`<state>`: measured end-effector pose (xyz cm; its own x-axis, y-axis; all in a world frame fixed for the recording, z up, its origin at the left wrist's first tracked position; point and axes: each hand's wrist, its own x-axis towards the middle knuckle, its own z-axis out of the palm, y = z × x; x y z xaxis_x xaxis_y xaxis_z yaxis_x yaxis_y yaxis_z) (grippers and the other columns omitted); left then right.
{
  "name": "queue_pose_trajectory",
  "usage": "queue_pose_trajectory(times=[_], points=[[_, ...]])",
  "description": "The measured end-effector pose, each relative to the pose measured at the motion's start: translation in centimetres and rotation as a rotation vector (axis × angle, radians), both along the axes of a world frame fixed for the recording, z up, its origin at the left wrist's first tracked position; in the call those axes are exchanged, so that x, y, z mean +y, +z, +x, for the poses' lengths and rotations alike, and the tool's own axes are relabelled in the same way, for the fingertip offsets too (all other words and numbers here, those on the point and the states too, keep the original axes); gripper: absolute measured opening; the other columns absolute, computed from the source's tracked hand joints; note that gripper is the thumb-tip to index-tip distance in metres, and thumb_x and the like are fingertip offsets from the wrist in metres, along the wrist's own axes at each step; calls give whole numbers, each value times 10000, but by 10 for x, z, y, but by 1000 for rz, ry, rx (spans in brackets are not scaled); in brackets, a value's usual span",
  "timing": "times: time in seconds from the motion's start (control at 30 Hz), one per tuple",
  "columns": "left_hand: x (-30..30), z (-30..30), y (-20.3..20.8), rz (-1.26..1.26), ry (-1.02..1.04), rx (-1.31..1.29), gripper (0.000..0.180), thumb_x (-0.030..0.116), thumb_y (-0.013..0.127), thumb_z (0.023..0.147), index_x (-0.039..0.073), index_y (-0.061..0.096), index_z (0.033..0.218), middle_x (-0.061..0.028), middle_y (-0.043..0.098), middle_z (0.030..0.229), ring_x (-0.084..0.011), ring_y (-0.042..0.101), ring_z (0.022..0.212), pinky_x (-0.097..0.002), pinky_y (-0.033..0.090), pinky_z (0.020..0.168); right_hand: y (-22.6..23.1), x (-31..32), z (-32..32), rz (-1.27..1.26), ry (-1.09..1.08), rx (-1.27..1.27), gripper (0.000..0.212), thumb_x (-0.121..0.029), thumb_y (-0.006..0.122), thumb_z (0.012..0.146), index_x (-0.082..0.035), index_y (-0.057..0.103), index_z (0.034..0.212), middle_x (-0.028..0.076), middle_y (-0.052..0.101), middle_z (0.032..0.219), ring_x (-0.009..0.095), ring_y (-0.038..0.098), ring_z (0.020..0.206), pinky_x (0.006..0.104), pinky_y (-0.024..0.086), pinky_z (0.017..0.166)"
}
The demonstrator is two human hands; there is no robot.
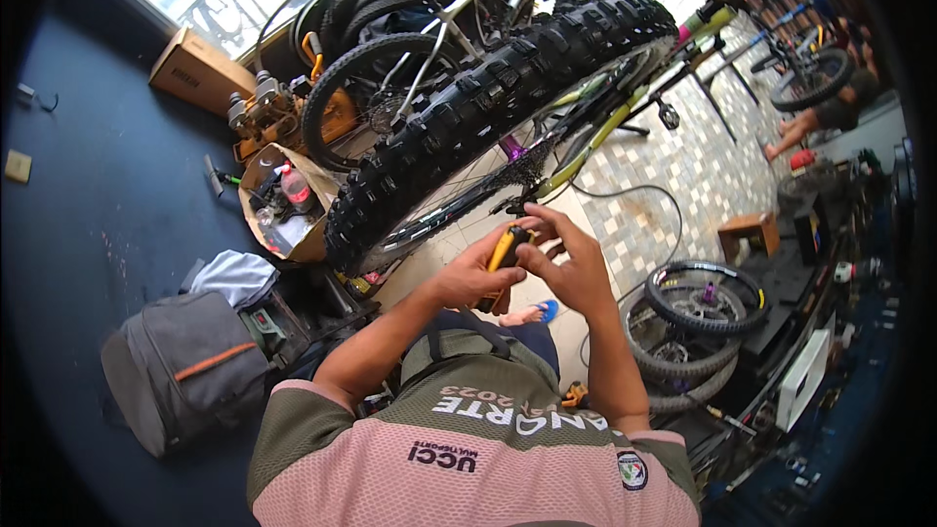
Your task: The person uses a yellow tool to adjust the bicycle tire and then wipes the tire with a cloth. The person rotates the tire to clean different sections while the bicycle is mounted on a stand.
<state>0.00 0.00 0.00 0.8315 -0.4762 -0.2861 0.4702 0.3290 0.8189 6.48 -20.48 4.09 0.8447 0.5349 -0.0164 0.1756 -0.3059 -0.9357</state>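
In front of my chest, my left hand (pixel 475 271) is wrapped round a small yellow-and-black handheld tool (pixel 504 248); its exact kind I cannot make out. My right hand (pixel 574 262) is at the tool's black end, thumb against it and fingers curled over. Just beyond my hands a bicycle with a yellow-green frame (pixel 610 125) is raised. Its knobby black tire (pixel 478 98) fills the middle of the view. The rear cassette (pixel 527 168) and derailleur (pixel 512 205) lie close past my fingertips.
To the left are an open cardboard box (pixel 256 224) with a bottle (pixel 295 187), and a grey backpack (pixel 185 361). Loose wheels (pixel 708 298) lie on the right by a cluttered workbench (pixel 781 332). Other bicycles stand behind; another person's leg (pixel 795 129) shows far right.
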Motion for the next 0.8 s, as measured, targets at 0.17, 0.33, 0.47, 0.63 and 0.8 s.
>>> queue_pose_trajectory(times=[0.17, 0.33, 0.47, 0.63, 0.8], points=[[12, 8, -1, -102, -68, 60, 625, 194, 684, 1025, 121, 351, 1548, -104, 709, 1082, -127, 649, 582, -275, 541, 508, 4, 11, 6, 99, -79, -61, 285, -162, 774, 950, -54, 747, 1212, 57, 734, 1016, 130, 684, 879, 262, 524, 696], [-7, 9, -15, -204, 8, 205, 460, 249, 620, 1040, 97, 444, 1436, -58, 644, 1032, -143, 643, 793, -329, 549, 712, -11, -5, 5, 136, -104, -282, 180, -157, 781, 947, -59, 779, 1099, 81, 757, 1078, 208, 691, 950, 308, 555, 787], [-33, 23, -18, -517, 193, 277, 505, 472, 383, 1106, 150, 449, 1490, -64, 618, 1157, -219, 629, 1054, -436, 499, 970, -31, -25, -24, -254, -47, -611, 889, -585, 705, 929, -17, 454, 1564, 191, 543, 1540, 372, 500, 1431, 485, 401, 1149], [-57, 45, -8, -362, 188, 266, 507, 435, 347, 1124, 130, 452, 1515, -99, 644, 1223, -221, 633, 1075, -423, 502, 989, -30, -64, -24, -203, -93, -552, 814, -436, 791, 912, -34, 485, 1550, 202, 538, 1546, 367, 495, 1448, 462, 396, 1159], [-80, 48, 0, -447, 58, 256, 768, 708, 202, 1072, 75, 509, 1381, -173, 683, 1136, -292, 732, 904, -426, 634, 736, -2, -88, -33, -46, -289, -529, 601, -192, 846, 818, -73, 624, 1364, 117, 681, 1291, 325, 614, 1207, 428, 468, 1060]])
